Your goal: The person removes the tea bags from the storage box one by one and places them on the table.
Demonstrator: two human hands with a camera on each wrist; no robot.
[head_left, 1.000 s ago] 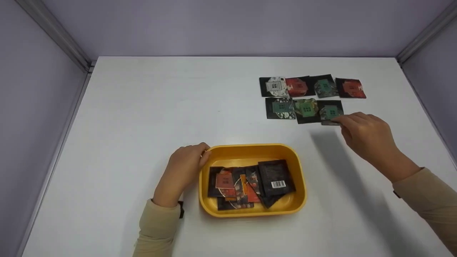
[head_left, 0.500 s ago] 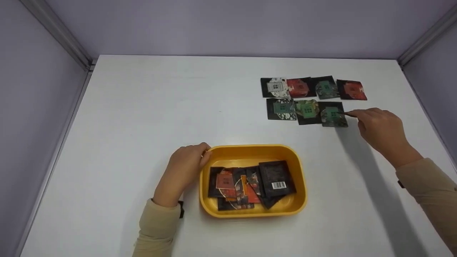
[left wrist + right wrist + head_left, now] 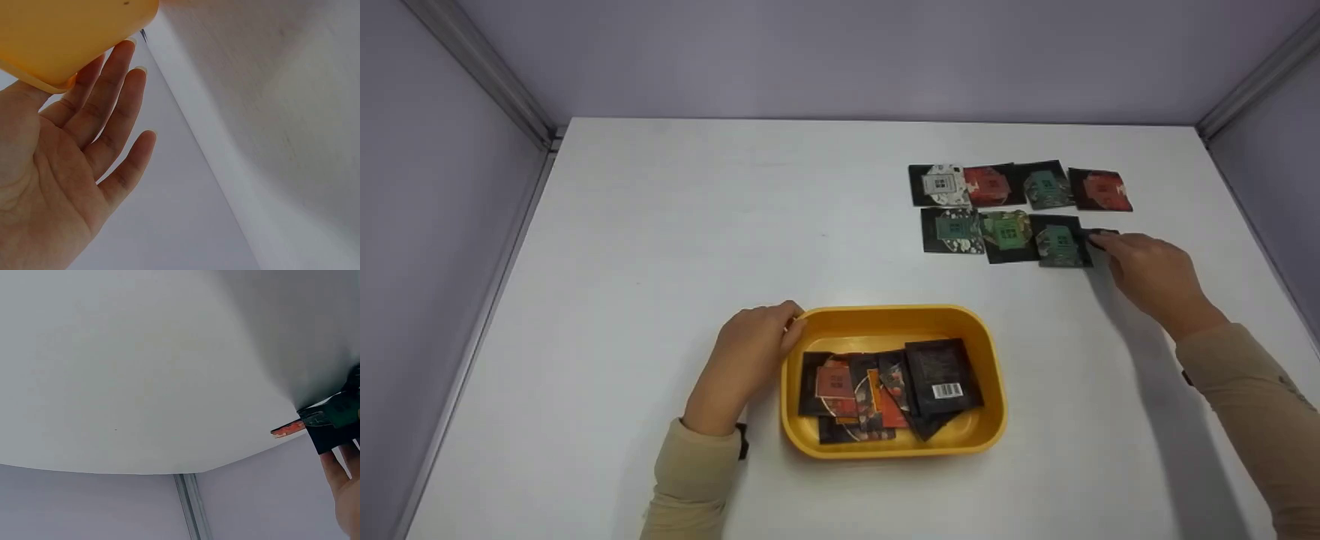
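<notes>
right hand's fingers (image 3: 1155,274) pinching a flat dark packet (image 3: 327,437) at the right end of the nearer packet row (image 3: 1006,234), left hand (image 3: 744,349) gripping a plasticky, round-cornered yellow tub (image 3: 885,321), squarish packets (image 3: 943,375) piled inside, smooth white tabletop (image 3: 697,217)

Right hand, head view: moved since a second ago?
Yes. The right hand has shifted rightward, judged against the top row's red end packet.
</notes>
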